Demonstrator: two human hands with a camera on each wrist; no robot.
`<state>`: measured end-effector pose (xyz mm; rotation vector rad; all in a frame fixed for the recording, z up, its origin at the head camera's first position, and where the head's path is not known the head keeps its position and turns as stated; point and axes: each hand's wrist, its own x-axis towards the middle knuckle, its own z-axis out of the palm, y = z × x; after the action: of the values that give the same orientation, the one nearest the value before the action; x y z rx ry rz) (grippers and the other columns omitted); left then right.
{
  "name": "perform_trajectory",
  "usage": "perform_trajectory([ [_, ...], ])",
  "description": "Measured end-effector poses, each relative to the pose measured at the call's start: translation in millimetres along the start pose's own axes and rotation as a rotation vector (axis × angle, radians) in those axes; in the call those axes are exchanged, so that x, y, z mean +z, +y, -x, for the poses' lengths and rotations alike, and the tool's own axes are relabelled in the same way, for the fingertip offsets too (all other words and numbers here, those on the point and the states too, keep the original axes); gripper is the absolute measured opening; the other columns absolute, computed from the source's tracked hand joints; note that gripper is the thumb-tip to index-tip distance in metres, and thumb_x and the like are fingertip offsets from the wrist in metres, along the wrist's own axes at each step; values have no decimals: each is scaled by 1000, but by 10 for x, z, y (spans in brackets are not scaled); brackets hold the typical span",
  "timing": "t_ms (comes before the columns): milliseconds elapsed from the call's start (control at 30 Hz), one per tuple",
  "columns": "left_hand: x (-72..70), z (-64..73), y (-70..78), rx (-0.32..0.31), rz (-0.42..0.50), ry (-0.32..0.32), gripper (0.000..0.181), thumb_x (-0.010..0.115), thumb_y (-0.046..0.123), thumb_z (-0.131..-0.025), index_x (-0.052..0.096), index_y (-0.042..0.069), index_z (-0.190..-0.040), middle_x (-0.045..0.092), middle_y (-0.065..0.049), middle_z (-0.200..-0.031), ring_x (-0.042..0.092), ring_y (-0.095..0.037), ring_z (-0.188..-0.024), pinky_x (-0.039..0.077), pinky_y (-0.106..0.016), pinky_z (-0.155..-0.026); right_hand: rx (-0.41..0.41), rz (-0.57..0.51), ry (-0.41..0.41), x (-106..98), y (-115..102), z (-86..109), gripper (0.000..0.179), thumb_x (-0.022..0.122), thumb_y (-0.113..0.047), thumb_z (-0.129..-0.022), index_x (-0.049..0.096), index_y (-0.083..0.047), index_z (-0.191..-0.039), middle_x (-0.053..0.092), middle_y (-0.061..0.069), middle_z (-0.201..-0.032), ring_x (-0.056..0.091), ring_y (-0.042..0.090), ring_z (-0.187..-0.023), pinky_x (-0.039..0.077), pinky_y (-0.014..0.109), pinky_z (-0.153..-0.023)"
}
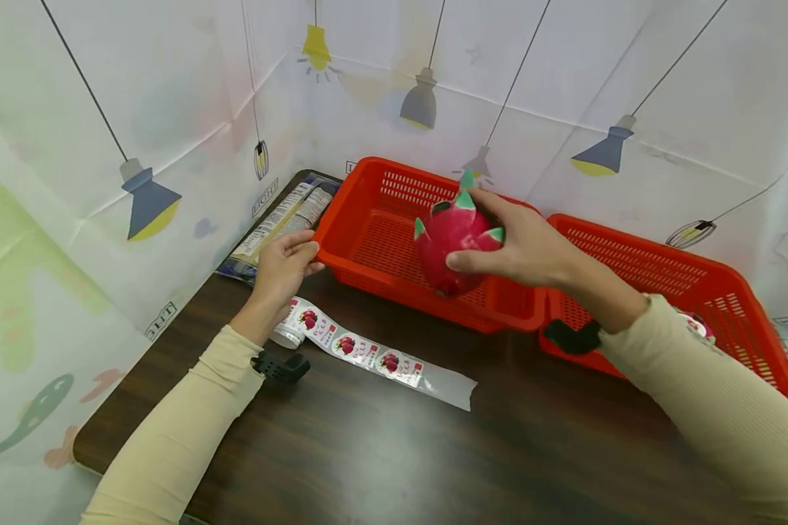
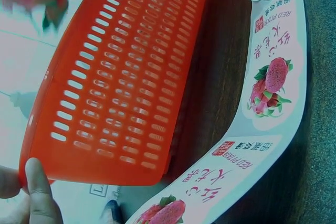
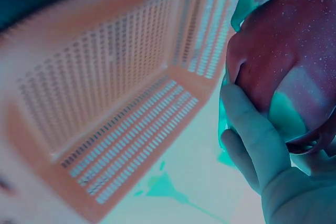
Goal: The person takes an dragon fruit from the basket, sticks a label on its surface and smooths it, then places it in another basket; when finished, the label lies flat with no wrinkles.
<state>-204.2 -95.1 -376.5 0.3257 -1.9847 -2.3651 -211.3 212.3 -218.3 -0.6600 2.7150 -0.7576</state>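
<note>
In the head view my right hand [image 1: 528,237] grips a pink-red dragon fruit [image 1: 449,240] with green-tipped scales, thumb on its near side. The fruit is over the left red plastic basket [image 1: 387,288], whose visible floor holds nothing. The right wrist view shows fingers wrapped along the dragon fruit [image 3: 294,51], with a slotted basket [image 3: 152,145] beyond. At the left basket's near-left corner, my left hand [image 1: 282,266] pinches the rim between thumb and fingers, also visible in the left wrist view with the basket's slotted wall [image 2: 121,77].
A strip of dragon fruit stickers [image 1: 351,350] unrolls across the dark table [image 1: 381,452] from a roll [image 1: 289,335] below my left hand. A second red basket [image 1: 630,259] stands right, containing a labelled pink item [image 1: 696,324] partly behind my sleeve. Printed packaging [image 1: 282,219] lies back left.
</note>
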Motion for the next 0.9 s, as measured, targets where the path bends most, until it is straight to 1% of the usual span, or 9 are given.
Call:
perform_trajectory([
  [100, -69, -33, 11, 1, -2, 1, 42, 56, 9, -103, 52, -6, -143, 59, -24, -134, 63, -3, -72, 56, -11, -73, -7, -33, 44, 49, -15, 473, 95, 83, -35, -81, 31, -23, -159, 57, 4, -135, 54, 25, -122, 62, 39, -79],
  [200, -208, -29, 15, -2, 16, 32, 43, 56, 9, -102, 51, -6, -143, 61, -18, -128, 63, -4, -74, 56, -12, -74, -29, -53, 62, 191, -9, 877, 100, 86, -33, -77, 29, -28, -160, 57, 3, -136, 54, 25, -120, 61, 33, -73],
  [300, -392, -1, 43, -25, 50, 66, 45, 58, 8, -101, 51, -5, -144, 62, -8, -116, 63, -5, -76, 57, -12, -73, -60, -103, 65, 433, 52, 1218, 103, 87, -31, -76, 28, -32, -160, 57, 0, -138, 56, 23, -118, 62, 30, -71],
  [400, -608, 24, 107, -36, 91, 101, 47, 60, 8, -101, 50, -5, -145, 60, -1, -110, 63, -6, -78, 57, -12, -73, -67, -195, 49, 730, 162, 1458, 103, 86, -28, -76, 27, -35, -160, 57, -3, -140, 59, 18, -116, 62, 29, -72],
  [467, -736, 30, 157, -35, 119, 119, 49, 60, 8, -100, 49, -4, -146, 60, 1, -109, 63, -6, -80, 57, -12, -72, -66, -243, 35, 908, 245, 1562, 102, 86, -28, -76, 27, -34, -160, 56, -3, -141, 60, 15, -116, 62, 29, -73],
  [533, -800, 38, 188, -30, 145, 125, 50, 61, 8, -100, 48, -5, -147, 59, 1, -111, 63, -7, -81, 57, -13, -72, -60, -280, 30, 1054, 344, 1654, 102, 85, -28, -76, 27, -33, -160, 56, 0, -142, 61, 14, -116, 62, 29, -73],
  [600, -836, 40, 201, -30, 168, 134, 50, 61, 7, -99, 48, -5, -146, 59, -1, -110, 63, -8, -81, 57, -13, -71, -30, -285, 41, 1169, 434, 1703, 101, 86, -31, -76, 28, -34, -159, 55, 0, -141, 60, 14, -116, 62, 28, -72],
  [767, -829, 34, 192, -43, 180, 148, 44, 62, 8, -99, 53, -3, -140, 59, -1, -111, 65, -8, -81, 58, -14, -71, 25, -250, 76, 1356, 661, 1691, 101, 86, -34, -76, 28, -33, -159, 54, 3, -143, 58, 23, -118, 60, 25, -75],
  [900, -761, 17, 165, -46, 203, 142, 32, 62, 5, -98, 58, 1, -130, 59, -2, -109, 65, -8, -77, 58, -14, -69, 24, -216, 100, 1421, 852, 1636, 102, 85, -34, -78, 27, -25, -161, 54, 8, -144, 58, 28, -119, 60, 25, -78],
])
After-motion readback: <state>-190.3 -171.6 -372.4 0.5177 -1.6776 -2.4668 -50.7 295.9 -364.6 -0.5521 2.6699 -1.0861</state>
